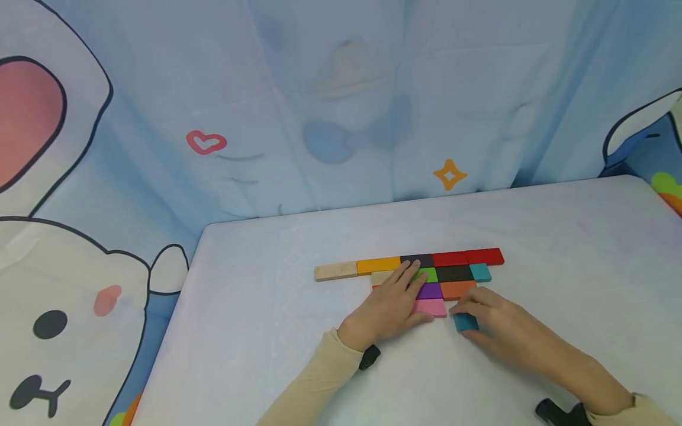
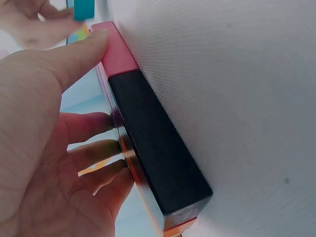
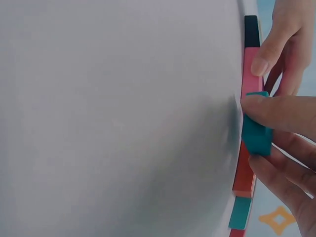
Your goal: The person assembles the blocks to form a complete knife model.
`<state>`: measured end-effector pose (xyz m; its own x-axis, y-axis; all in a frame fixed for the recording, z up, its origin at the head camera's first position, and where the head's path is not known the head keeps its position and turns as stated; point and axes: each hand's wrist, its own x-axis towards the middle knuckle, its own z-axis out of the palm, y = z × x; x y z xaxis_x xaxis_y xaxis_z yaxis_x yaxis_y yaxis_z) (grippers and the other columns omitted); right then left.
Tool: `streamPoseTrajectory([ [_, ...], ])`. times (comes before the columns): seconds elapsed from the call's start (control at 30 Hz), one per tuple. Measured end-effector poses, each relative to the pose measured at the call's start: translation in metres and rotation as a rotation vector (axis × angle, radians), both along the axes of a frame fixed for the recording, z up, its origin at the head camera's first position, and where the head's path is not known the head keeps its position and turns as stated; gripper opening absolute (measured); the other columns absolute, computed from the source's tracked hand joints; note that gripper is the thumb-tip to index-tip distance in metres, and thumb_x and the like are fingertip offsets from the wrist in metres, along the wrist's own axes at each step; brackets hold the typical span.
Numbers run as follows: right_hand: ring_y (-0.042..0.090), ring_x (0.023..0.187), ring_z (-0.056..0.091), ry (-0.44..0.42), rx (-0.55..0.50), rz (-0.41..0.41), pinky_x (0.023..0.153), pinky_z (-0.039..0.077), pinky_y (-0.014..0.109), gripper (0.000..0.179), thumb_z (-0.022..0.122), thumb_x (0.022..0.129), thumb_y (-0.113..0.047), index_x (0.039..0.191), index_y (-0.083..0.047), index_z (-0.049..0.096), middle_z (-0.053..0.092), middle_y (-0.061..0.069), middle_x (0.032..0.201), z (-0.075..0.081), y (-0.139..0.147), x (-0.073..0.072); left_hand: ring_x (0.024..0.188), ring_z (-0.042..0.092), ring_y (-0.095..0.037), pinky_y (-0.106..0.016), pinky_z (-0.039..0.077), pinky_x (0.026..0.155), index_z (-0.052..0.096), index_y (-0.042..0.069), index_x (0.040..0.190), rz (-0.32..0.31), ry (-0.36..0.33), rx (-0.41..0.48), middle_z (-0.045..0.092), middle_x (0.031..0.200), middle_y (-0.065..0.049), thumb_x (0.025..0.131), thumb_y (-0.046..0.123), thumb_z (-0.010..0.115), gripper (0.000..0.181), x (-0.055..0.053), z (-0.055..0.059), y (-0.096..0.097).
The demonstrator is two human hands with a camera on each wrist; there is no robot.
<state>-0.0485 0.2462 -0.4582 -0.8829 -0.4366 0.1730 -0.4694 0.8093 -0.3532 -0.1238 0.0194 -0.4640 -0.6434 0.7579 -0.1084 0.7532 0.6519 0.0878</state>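
Note:
Flat coloured blocks lie in rows on the white tabletop. My left hand rests across the rows with its fingers extended, and its thumb touches the pink block in the front row. Beside that pink block, a black block shows in the left wrist view; from the head view the left hand hides it. Thumb and fingers of my right hand pinch a teal block just to the right of the pink one. The right wrist view shows this teal block tilted between the fingertips.
The back row runs from a wooden block through a yellow block to red blocks. Nearer lie another teal block, an orange block and a purple block. A printed blue curtain hangs behind the table.

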Motion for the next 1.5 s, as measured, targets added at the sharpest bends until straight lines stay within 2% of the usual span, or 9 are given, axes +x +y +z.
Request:
streamPoseTrajectory([
  [0.1,0.022,0.099,0.066,0.037,-0.013,0.010,0.080,0.063,0.039,0.047,0.100,0.067,-0.010,0.109,-0.009,0.080,0.066,0.002,0.106,0.000,-0.001,-0.006,0.159,0.023,-0.025,-0.028,0.021,0.126,0.037,0.008,0.163,-0.003,0.003,0.004,0.027,0.171,-0.011,0.107,0.055,0.052,0.074,0.001,0.000,0.000],
  [0.2,0.024,0.099,0.066,0.037,-0.009,0.016,0.080,0.063,0.040,0.046,0.099,0.068,-0.009,0.110,-0.005,0.079,0.067,0.005,0.107,0.001,-0.001,-0.010,0.159,0.022,-0.025,-0.028,0.021,0.126,0.037,0.008,0.163,-0.005,0.003,0.007,0.027,0.171,-0.011,0.107,0.055,0.051,0.074,0.001,0.000,0.001],
  [0.47,0.025,0.096,0.065,0.091,0.016,0.047,0.078,0.063,0.040,0.047,0.099,0.067,-0.008,0.109,-0.001,0.078,0.066,0.010,0.106,-0.003,-0.001,-0.013,0.159,0.022,-0.025,-0.027,0.022,0.125,0.037,0.008,0.163,-0.007,0.004,0.002,0.027,0.171,-0.010,0.107,0.056,0.050,0.075,0.002,0.000,0.002],
  [0.7,0.020,0.093,0.063,0.165,0.008,0.071,0.076,0.064,0.037,0.046,0.100,0.064,-0.004,0.104,-0.001,0.079,0.064,0.007,0.103,-0.005,-0.003,-0.014,0.159,0.022,-0.025,-0.027,0.022,0.125,0.037,0.008,0.163,-0.002,0.010,-0.011,0.026,0.172,-0.010,0.107,0.057,0.050,0.075,0.004,0.001,0.001],
  [0.93,0.023,0.094,0.064,0.171,0.017,0.084,0.075,0.063,0.037,0.044,0.100,0.064,-0.004,0.102,0.000,0.078,0.063,0.007,0.102,-0.006,-0.003,-0.016,0.159,0.021,-0.025,-0.028,0.021,0.126,0.036,0.009,0.163,0.007,-0.001,-0.006,0.025,0.172,-0.010,0.106,0.057,0.051,0.076,0.005,0.002,-0.001],
  [1.13,0.022,0.091,0.063,0.224,0.007,0.112,0.073,0.063,0.036,0.047,0.101,0.060,-0.004,0.101,-0.001,0.078,0.062,0.006,0.100,-0.008,-0.003,-0.017,0.159,0.020,-0.025,-0.028,0.021,0.126,0.036,0.007,0.163,0.008,-0.014,0.003,0.026,0.172,-0.011,0.107,0.056,0.051,0.075,0.005,0.003,-0.002],
  [1.3,0.020,0.092,0.063,0.220,-0.018,0.100,0.073,0.064,0.035,0.046,0.101,0.063,-0.006,0.103,-0.003,0.079,0.063,0.004,0.101,-0.004,-0.001,-0.019,0.159,0.021,-0.025,-0.027,0.021,0.126,0.037,0.007,0.163,0.009,-0.001,0.003,0.026,0.171,-0.011,0.107,0.055,0.050,0.075,0.004,0.004,-0.002],
  [1.5,0.017,0.088,0.063,0.272,-0.086,0.060,0.070,0.064,0.035,0.049,0.100,0.061,-0.004,0.104,-0.007,0.076,0.062,0.003,0.101,0.002,0.009,-0.017,0.159,0.021,-0.026,-0.028,0.021,0.126,0.033,0.005,0.164,0.021,-0.011,0.003,0.024,0.172,-0.013,0.107,0.055,0.049,0.077,0.005,0.003,-0.003],
])
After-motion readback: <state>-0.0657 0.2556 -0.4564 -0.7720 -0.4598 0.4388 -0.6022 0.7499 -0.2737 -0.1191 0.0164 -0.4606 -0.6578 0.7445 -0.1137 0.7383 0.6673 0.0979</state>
